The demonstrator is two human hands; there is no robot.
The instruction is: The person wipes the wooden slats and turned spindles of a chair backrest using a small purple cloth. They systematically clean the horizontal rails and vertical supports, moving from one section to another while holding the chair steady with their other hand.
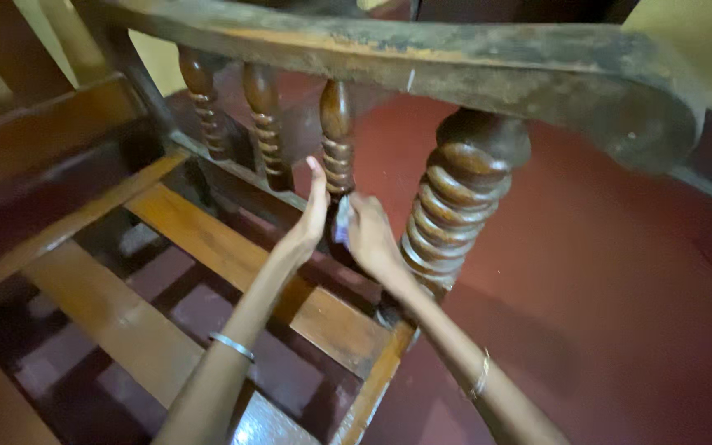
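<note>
Here: wooden chair frame [208,239], dark varnish, seat slats bare, red floor [620,288] beneath. Under the worn armrest [455,58], a row of turned spindles; thick spiral front post [463,189] at the right end. Both hands at the slim spindle [337,140] next to that post, low on its shaft. Left hand [311,218] open, fingers straight up, flat against the spindle's near side. Right hand [370,235] curled around a small pale scrap [342,221], probably cloth or abrasive paper, pressed to the spindle base; material hard to tell. Scrap likely light and limp, best pinched between thumb and fingertips. Spindle stiff, ridged, probably slick where varnished; fixed in the frame, so no lifting. Bangles on both wrists. No packages, labels or signs visible.
</note>
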